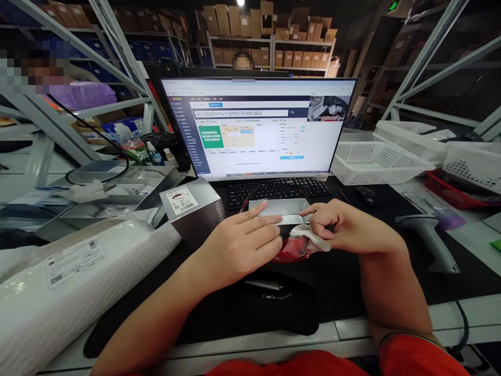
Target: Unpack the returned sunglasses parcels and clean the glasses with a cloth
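My left hand (245, 240) reaches in with its long fingers stretched out and its thumb hidden, gripping the left side of red-lensed sunglasses (291, 249). The lenses face me, and thin dark temples extend away. My right hand (332, 222) has its fingers curled on a white cloth (313, 239), which lies against the right part of the lens. Its index finger points left. Just beyond the hands is an open silver-grey box (287, 207), partly covered by my fingers. Nearer to me, a black pouch (301, 308) lies on the mat.
A grey box with a label (195, 206) stands left of my left hand, beside a white bubble-wrap parcel (97, 282). A keyboard (282, 189) and monitor (258, 130) are ahead. White baskets (379, 159), a mouse (367, 196) and a scanner (428, 240) occupy the right.
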A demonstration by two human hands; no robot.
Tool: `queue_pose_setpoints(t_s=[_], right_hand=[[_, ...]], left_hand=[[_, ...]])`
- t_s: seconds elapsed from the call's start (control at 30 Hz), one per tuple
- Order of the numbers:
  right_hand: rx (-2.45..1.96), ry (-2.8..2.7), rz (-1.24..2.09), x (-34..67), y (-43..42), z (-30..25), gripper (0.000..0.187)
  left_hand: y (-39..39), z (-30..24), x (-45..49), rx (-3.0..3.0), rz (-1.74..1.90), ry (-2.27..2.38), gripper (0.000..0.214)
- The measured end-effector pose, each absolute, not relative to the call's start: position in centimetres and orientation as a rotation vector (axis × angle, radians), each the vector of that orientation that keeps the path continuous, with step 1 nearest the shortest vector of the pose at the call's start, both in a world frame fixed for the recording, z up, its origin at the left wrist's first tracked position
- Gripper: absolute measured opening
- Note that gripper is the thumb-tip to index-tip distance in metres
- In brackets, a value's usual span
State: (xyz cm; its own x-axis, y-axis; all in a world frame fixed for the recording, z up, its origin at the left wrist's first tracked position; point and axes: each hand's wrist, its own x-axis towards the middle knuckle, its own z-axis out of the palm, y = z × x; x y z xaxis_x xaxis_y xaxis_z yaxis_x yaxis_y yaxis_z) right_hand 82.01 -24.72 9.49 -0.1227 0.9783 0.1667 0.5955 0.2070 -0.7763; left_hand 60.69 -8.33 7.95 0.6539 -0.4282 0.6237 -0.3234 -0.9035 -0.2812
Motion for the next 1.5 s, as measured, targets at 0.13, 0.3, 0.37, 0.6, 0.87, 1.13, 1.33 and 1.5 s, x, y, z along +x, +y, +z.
queue_pose_setpoints(t_s=[0.13,0.3,0.37,0.6,0.87,1.13,1.33,1.5], right_hand=[[-1.423,-1.821,0.818,83.0,-24.2,9.1,0.047],[-1.401,-1.677,0.917,83.8,-24.2,8.8,0.056],[-1.412,-1.611,0.904,84.1,-24.3,8.9,0.059],[-1.368,-1.164,0.653,85.4,-24.7,9.5,0.057],[-1.481,-1.255,0.501,82.0,-26.3,10.5,0.051],[-1.603,-1.778,0.554,80.1,-25.7,9.9,0.043],[-1.552,-1.838,0.767,80.9,-25.6,10.2,0.036],[-1.621,-1.664,0.612,78.0,-24.7,9.4,0.036]], left_hand=[[-8.2,7.7,60.9,-2.767,-1.072,0.654,0.009],[-8.1,7.8,60.9,-2.761,-1.106,0.672,0.010],[-8.0,7.8,60.8,-2.788,-1.118,0.672,0.009],[-6.9,8.0,60.6,-2.952,-1.187,0.715,0.003],[-6.8,8.1,60.7,-2.927,-1.128,0.663,0.008],[-7.2,7.9,60.6,-2.946,-0.962,0.648,0.008],[-7.6,7.8,60.6,-2.930,-0.876,0.630,0.012],[-8.5,7.6,61.0,-2.751,-0.938,0.574,0.017]])
